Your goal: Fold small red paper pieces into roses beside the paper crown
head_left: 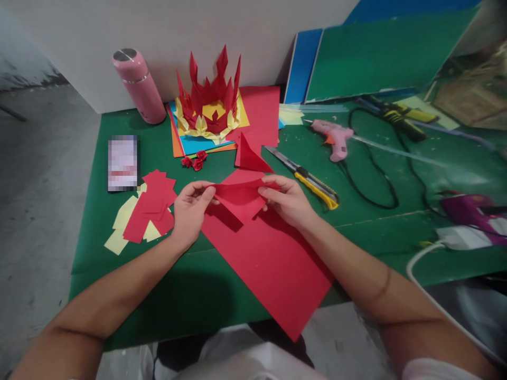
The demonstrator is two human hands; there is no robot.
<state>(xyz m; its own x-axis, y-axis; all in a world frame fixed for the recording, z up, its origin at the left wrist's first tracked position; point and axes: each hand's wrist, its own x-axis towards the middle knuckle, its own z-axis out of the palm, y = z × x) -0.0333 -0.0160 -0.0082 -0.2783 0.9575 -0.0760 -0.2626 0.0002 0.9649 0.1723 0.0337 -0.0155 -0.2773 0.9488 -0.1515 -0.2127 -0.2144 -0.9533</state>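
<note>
Between my hands is a small piece of red paper [240,203], partly folded, with a crease along its top edge. My left hand [193,207] pinches its left corner between thumb and fingers. At the right corner, my right hand [285,199] grips it the same way. Beneath lies a large red paper sheet [273,269], slanting toward me past the table's front edge. Just behind my hands stands a folded red paper triangle [251,154]. A yellow utility knife [312,184] with its blade out rests to the right of it.
A red and yellow paper crown [212,113] sits on stacked coloured paper at the back. Nearby are small red paper roses [195,160], a pink bottle [139,87], a phone [122,162] and paper scraps [148,208]. On the right lie a pink glue gun [331,138], its cord and pliers [400,119].
</note>
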